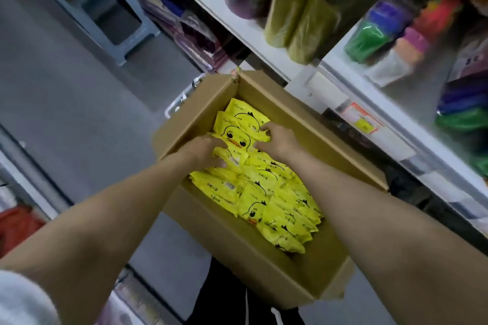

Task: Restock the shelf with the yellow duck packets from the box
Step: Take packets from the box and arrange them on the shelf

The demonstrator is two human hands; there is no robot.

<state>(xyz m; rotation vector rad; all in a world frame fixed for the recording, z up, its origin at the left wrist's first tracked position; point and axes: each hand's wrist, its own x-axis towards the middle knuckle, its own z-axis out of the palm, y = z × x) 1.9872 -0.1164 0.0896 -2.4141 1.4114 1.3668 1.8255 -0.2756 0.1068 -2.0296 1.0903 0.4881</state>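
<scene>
A white shelf (224, 18) rises behind the cardboard box (264, 92). Glossy yellow duck packets (277, 206) lie heaped inside it; at its far end, left grip (203, 152) and right grip (277, 140) clutch one packet (235, 137).

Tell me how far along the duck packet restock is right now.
Done: none visible on the shelf yet, though the near end of the box is bare. In hand: left hand and right hand grip yellow duck packets at the far end. Left: most of a boxful.
</scene>
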